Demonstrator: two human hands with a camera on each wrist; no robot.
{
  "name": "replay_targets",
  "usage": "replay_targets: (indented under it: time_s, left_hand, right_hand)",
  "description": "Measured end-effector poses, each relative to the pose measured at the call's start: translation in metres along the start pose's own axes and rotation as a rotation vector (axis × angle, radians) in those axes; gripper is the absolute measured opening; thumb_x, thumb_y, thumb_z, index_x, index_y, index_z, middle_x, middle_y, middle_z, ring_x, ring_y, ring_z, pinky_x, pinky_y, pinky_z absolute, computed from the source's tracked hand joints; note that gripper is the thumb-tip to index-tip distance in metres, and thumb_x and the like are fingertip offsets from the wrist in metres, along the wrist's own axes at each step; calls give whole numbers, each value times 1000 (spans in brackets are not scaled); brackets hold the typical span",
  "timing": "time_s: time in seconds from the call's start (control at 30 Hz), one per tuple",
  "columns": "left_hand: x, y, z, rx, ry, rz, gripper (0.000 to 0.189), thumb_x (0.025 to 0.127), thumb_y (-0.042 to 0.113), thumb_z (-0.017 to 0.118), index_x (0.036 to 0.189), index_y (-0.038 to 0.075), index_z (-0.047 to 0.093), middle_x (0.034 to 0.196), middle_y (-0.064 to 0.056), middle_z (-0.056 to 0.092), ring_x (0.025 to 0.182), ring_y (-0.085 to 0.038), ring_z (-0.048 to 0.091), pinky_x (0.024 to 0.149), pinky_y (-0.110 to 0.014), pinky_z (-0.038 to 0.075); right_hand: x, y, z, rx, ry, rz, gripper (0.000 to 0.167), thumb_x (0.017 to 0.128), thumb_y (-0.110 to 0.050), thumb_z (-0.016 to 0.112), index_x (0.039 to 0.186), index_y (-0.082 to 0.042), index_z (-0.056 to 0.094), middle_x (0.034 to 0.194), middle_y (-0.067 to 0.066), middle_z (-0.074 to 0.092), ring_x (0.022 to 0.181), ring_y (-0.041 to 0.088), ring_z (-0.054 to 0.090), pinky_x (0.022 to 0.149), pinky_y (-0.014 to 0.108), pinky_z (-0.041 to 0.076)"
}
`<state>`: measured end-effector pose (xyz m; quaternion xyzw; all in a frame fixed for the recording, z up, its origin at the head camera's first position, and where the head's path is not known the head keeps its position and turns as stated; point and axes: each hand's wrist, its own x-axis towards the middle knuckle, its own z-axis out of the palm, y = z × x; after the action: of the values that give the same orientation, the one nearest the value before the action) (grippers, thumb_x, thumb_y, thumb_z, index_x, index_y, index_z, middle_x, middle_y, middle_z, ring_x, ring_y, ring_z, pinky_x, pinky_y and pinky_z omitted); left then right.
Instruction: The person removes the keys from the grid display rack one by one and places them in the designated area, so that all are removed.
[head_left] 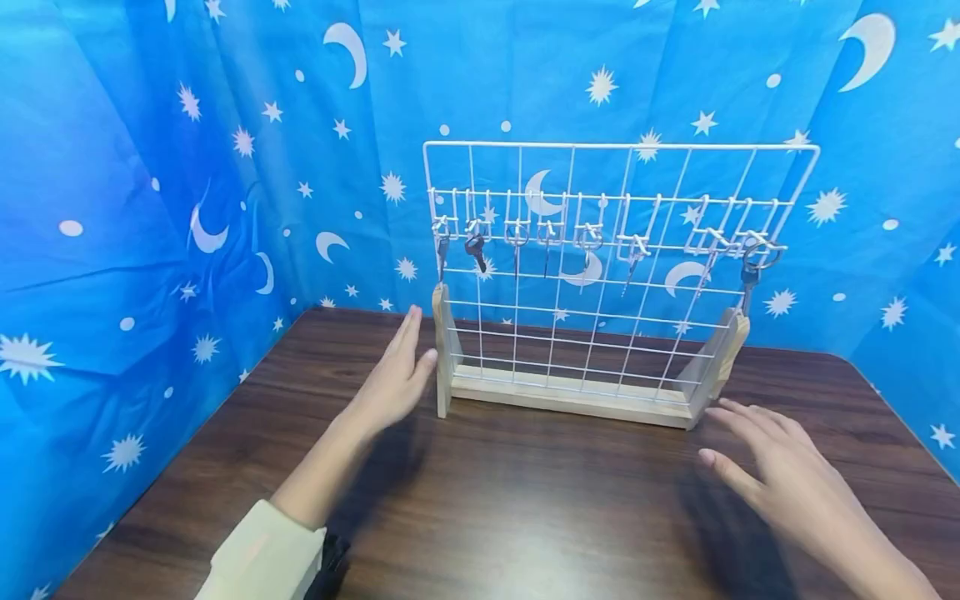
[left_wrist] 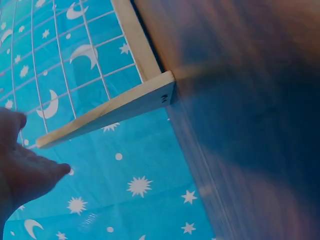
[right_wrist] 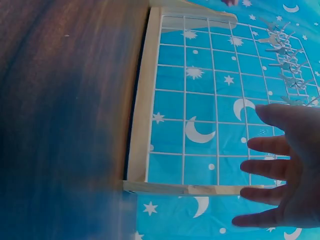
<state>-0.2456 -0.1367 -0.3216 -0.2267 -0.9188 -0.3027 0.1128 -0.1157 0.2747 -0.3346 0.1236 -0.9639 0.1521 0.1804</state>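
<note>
A white wire grid rack point(head_left: 573, 308) stands upright in a pale wooden base point(head_left: 570, 397) with two wooden side pieces. Keys on rings, such as a dark key point(head_left: 476, 252) and a larger one at the right end point(head_left: 750, 275), hang from several white hooks point(head_left: 588, 227) along its upper part. Just left of the left side piece point(head_left: 442, 350), my left hand point(head_left: 390, 383) is held with straight fingers. My right hand point(head_left: 780, 475) spreads its fingers near the foot of the right side piece point(head_left: 716, 367). Whether either hand touches the wood I cannot tell. Both hold nothing.
The rack stands on a dark brown wooden table point(head_left: 525, 492). Behind it and at both sides hangs a blue cloth point(head_left: 480, 75) with white moons and stars. A pale sleeve point(head_left: 262, 554) covers the left forearm, with something black beside its cuff.
</note>
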Motion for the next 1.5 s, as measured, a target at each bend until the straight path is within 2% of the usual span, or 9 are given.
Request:
replay_targets:
  time_s: [0.2,0.33,0.5,0.63,0.7,1.03,1.33,1.43,1.5]
  left_hand:
    - [37,4,-7,-370,127,-38,50,102,21,26,147,4,11,152,-14,15,138,-25,13,110,-40,14]
    - [57,6,-10,-485,134,-80,46,102,17,25,147,8,18,151,-10,21,138,-22,17,109,-38,18]
    - [74,0,-6,-450,155,-79,42,100,19,36,140,6,37,141,-13,38,131,-27,33,104,-41,29]
    - [78,-8,0,-467,207,-56,34,98,19,44,127,5,52,122,-14,54,112,-28,51,93,-42,41]
    - [79,-10,4,-489,217,-51,30,99,18,43,123,4,55,117,-13,57,107,-25,52,91,-40,42]
    - [81,-11,22,-628,244,25,32,102,16,30,118,-6,47,116,-22,53,115,-29,47,102,-39,31]
    - [74,-1,20,-588,266,2,36,103,23,27,119,-2,48,116,-19,53,115,-27,47,101,-39,32]
    - [75,-2,24,-566,296,4,36,103,22,27,119,-2,48,116,-18,53,114,-26,47,100,-39,33]
    - [80,-11,32,-548,339,29,36,103,25,27,117,0,49,114,-16,54,111,-24,49,99,-38,34]
  right_hand:
    - [-1,-8,0,5,108,-10,33,85,-24,67,112,-5,62,112,21,60,105,40,47,81,57,35]
    - [-2,-13,1,23,121,12,27,86,-21,66,108,-5,65,109,19,62,103,38,50,79,58,37]
    - [-5,-19,1,81,131,25,23,86,-18,66,106,-7,66,107,16,63,103,38,51,78,58,37]
    - [-5,-24,3,118,155,28,20,86,-17,66,104,-9,67,104,14,64,101,36,53,76,57,39]
    - [-3,-27,5,127,182,22,17,85,-16,66,101,-10,67,102,11,65,99,35,54,75,55,39]
    - [12,-38,12,156,239,1,12,83,-11,68,95,-10,69,93,8,68,89,34,62,70,53,44]
    - [50,-61,23,208,161,-78,15,86,-11,64,100,-9,68,91,4,68,79,21,64,66,42,52]
    - [65,-71,28,250,145,-96,14,87,-12,63,100,-8,68,89,3,68,78,19,63,66,41,53]
    - [75,-78,31,275,146,-106,13,87,-12,63,98,-8,68,88,3,68,74,16,63,64,39,53]
